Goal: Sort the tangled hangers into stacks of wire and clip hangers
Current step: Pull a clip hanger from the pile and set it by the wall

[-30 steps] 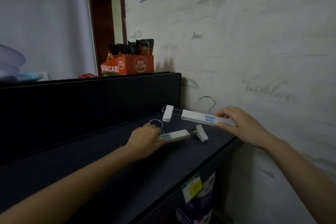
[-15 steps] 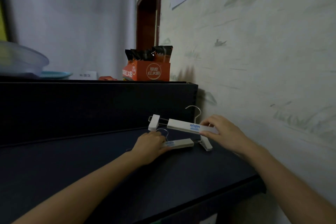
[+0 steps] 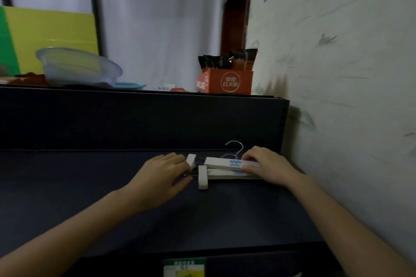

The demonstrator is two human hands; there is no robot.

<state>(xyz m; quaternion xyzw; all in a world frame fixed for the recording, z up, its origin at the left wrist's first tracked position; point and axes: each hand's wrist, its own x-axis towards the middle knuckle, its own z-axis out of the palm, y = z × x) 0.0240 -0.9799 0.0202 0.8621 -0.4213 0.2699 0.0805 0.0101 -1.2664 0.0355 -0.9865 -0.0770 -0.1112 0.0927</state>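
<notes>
Two white clip hangers lie side by side on the dark shelf (image 3: 112, 198), close to the wall. The far clip hanger (image 3: 225, 162) carries blue lettering and a metal hook (image 3: 236, 147) that curls upward behind it. The near clip hanger (image 3: 221, 174) has a white clip (image 3: 202, 177) at its left end. My left hand (image 3: 164, 175) rests on the left ends of the hangers, fingers on the metal rod by the clips. My right hand (image 3: 267, 165) presses down on the right ends of both hangers. No wire hanger shows.
A raised dark ledge (image 3: 135, 117) runs behind the shelf. On it stand a clear plastic basin (image 3: 78, 67), a blue plate (image 3: 130, 85) and an orange snack box (image 3: 225, 81). A yellow-green board (image 3: 51, 33) leans at the back left. The patterned wall (image 3: 349, 96) bounds the right side.
The near hanger has been drawn in beside the far one, so the two now lie parallel and touching. My left hand shifted to their left ends. The view swung left.
</notes>
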